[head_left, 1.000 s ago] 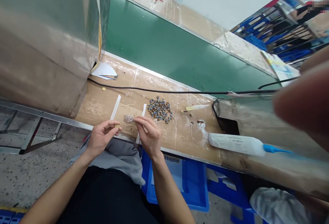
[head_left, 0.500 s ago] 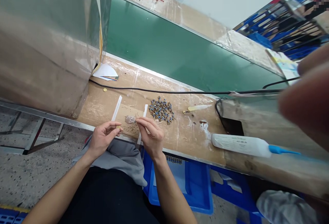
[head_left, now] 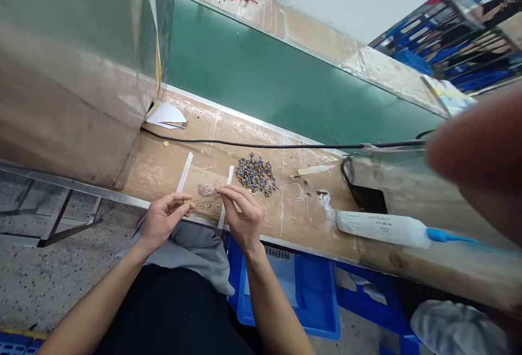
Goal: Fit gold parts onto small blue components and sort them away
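Note:
My left hand (head_left: 163,218) is at the bench's front edge, its thumb and fingers closed on a small yellow disc (head_left: 187,203). Right of it, my right hand (head_left: 244,215) is pinched low over the board; whatever lies between its fingertips is too small to make out. Those fingertips are beside some thin wire-like bits (head_left: 216,184) and a clear, glossy lump (head_left: 205,190). Small dark grains (head_left: 210,204) are scattered between my hands. Just beyond my right hand lies a heap of small blue and brass-coloured parts (head_left: 256,174).
A black cable (head_left: 244,142) crosses the bench. To the right lies a white bottle with a blue nozzle (head_left: 381,229). A blue tray (head_left: 318,290) is below the edge. A large blurred finger-like shape (head_left: 481,148) intrudes at right. A green strip (head_left: 261,67) runs behind.
My right hand has shifted slightly right, away from the clear lump. My left hand stays put with the disc. The blurred shape at right has moved a little left and down.

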Available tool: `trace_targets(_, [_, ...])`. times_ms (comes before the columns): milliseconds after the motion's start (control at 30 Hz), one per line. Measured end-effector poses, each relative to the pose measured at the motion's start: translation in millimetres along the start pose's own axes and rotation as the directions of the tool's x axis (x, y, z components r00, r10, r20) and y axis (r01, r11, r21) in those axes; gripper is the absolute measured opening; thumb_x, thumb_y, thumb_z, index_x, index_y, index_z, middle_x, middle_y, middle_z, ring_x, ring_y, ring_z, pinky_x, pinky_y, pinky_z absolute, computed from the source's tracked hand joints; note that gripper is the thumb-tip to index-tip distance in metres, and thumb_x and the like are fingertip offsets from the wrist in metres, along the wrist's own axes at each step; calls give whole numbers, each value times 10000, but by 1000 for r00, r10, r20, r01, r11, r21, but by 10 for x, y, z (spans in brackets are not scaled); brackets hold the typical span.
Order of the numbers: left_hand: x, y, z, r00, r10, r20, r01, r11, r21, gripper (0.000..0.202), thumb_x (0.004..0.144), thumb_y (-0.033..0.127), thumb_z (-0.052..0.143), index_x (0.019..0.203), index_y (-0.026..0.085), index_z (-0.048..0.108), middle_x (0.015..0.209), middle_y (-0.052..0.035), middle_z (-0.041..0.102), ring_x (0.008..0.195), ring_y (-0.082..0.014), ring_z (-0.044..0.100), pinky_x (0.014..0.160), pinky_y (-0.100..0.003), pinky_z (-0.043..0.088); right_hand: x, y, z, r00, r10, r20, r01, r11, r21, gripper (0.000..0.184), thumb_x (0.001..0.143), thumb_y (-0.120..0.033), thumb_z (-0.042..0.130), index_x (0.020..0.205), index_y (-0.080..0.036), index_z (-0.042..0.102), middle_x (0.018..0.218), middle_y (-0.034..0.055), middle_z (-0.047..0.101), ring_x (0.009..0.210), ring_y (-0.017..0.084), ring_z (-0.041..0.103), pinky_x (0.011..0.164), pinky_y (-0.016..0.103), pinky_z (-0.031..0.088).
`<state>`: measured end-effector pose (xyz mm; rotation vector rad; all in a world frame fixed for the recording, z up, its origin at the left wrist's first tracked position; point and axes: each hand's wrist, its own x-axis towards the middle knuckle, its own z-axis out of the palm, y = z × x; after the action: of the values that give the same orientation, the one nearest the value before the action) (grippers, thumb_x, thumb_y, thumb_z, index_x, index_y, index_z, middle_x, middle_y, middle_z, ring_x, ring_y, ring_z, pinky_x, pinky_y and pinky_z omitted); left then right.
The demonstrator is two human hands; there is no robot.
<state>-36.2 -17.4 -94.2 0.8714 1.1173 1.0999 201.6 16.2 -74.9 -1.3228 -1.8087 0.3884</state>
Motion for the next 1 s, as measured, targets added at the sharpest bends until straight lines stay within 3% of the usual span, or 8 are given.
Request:
trace_targets(433, [4,26,-7,1000,-25,1,25,1000,7,327,998,426,863,1203,171,844,1031,-103,900,968,-238,880,883,-344,748,65,-17,33,1000,-25,-3,25,998,53,185,1095,-188,698,1137,-268,859,1123,69,868,1038,208,843,955,361,701])
trace_targets(633, [13,49,-1,1000,-22,-3,22,1000,20,312,1003,416,863,1206,179,846,1038,-93,904,934,-216,874,867,-322,744,84,-23,49,997,-33,-67,35,999,25,192,1089,-152,704,1147,-258,853,1132,82,857,1052,216,832,962,378,691])
trace_targets(1000, [-3,73,17,999,-36,-25,37,999,32,302,996,405,867,1197,181,847,1046,-91,905,927,-217,869,876,-336,743,100,-44,91,998,-33,-52,32,999,-13,196,1094,-143,687,1142,-249,845,1119,79,848,1043,208,823,958,358,677])
